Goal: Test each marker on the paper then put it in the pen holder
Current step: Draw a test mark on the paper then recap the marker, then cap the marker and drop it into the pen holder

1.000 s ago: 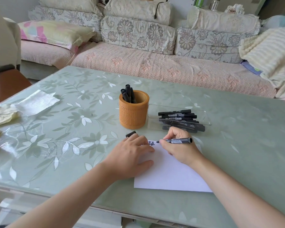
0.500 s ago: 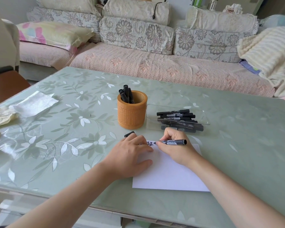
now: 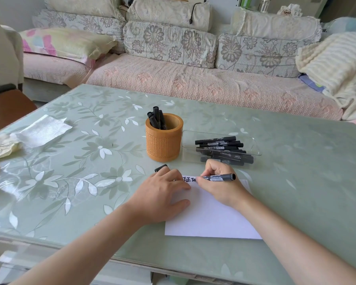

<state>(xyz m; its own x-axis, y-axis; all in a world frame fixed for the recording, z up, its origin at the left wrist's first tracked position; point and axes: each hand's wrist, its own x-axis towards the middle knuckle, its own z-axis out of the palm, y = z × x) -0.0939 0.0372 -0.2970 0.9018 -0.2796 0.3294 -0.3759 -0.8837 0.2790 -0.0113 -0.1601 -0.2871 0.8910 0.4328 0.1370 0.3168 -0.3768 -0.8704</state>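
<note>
At the near middle of the green floral table (image 3: 296,182), a white paper (image 3: 210,219) lies flat under both hands. The right hand (image 3: 220,186) pinches a black marker (image 3: 218,177), its tip down on the sheet's far edge beside dark written marks (image 3: 188,179) and its barrel pointing toward 3 o'clock. The left hand (image 3: 160,196) rests palm-down on the paper's 9 o'clock side with its fingers bent. A black cap (image 3: 160,168) sticks out just past its knuckles, and whether those fingers grip it cannot be told. At 12 o'clock from the left hand stands the orange pen holder (image 3: 163,140) with a few capped markers (image 3: 157,119) upright inside. Just beside the holder, at its 3 o'clock, a clear tray (image 3: 253,145) carries a loose pile of markers (image 3: 220,148). A crumpled tissue (image 3: 43,130) lies well apart toward 9 o'clock.
</note>
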